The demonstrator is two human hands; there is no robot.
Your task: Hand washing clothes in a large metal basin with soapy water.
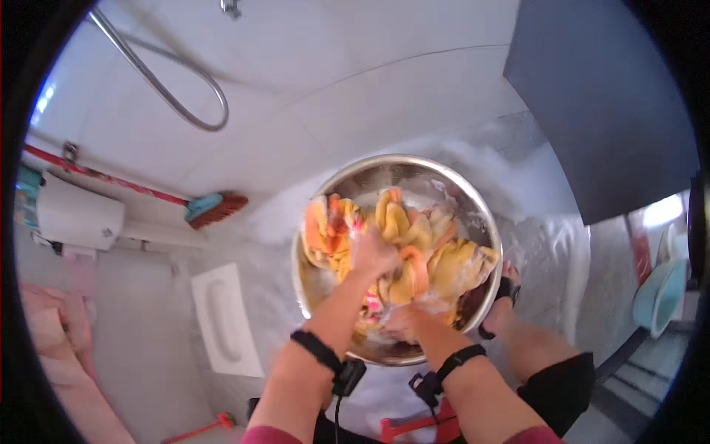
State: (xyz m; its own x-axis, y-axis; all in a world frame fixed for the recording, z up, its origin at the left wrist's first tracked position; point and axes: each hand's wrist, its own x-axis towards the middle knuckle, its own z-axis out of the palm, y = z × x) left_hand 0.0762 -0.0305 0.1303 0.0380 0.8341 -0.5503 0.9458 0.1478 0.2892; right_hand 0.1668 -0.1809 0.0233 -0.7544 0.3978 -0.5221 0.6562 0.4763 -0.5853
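A wide stainless steel basin [484,214] stands on the wet floor in front of me. Bunched inside it is a yellow and orange patterned cloth [403,229], wet and folded over itself, with suds around it. My left hand [373,255] is closed on the cloth left of the basin's middle, a little blurred. Nearer to me, by the front rim, my right hand [405,322] grips another part of it low down, fingers partly hidden. Each wrist wears a black strap with a small device.
Left of the basin lies a white squat toilet pan [228,320]. A brush with brown bristles [218,209] leans by the far-left wall, below a shower hose [170,85]. A dark panel [606,103] rises at far right; a light-blue basin [660,296] and red stool [421,425] are nearby.
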